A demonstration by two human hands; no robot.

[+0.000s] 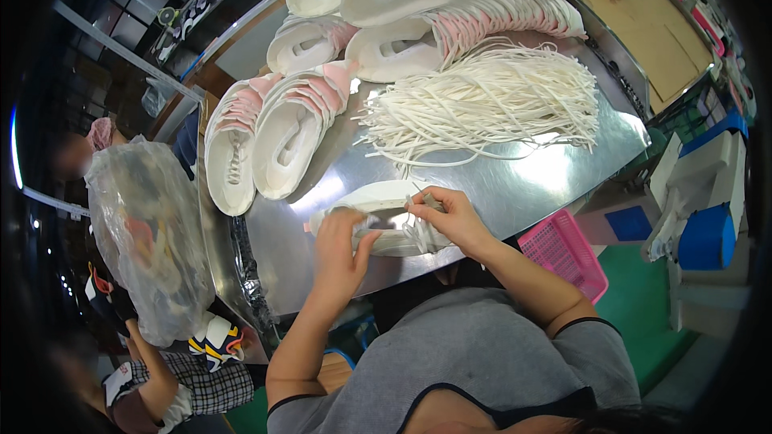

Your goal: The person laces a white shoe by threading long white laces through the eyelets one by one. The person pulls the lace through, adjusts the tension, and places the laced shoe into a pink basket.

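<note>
A white shoe upper (pixel 384 193) lies on the metal tabletop in front of me, its opening facing up. My left hand (pixel 336 245) is at its left end, with the thumb by the near edge and the fingers curled over the collar; those fingers are slightly blurred. Above the upper's right part, my right hand (pixel 450 219) pinches a thin white shoelace (pixel 415 229) between thumb and forefinger. Loops of this lace hang over the upper's lacing area. Just beyond lies a large bundle of loose cream laces (pixel 490 104).
Nested stacks of white-and-pink uppers (pixel 293 137) line the table's (pixel 322 281) left and far sides. A pink basket (pixel 564 253) sits below the right edge. On the left are a clear plastic bag (pixel 149 233) and another person's arm (pixel 157 370). A machine (pixel 700 209) stands right.
</note>
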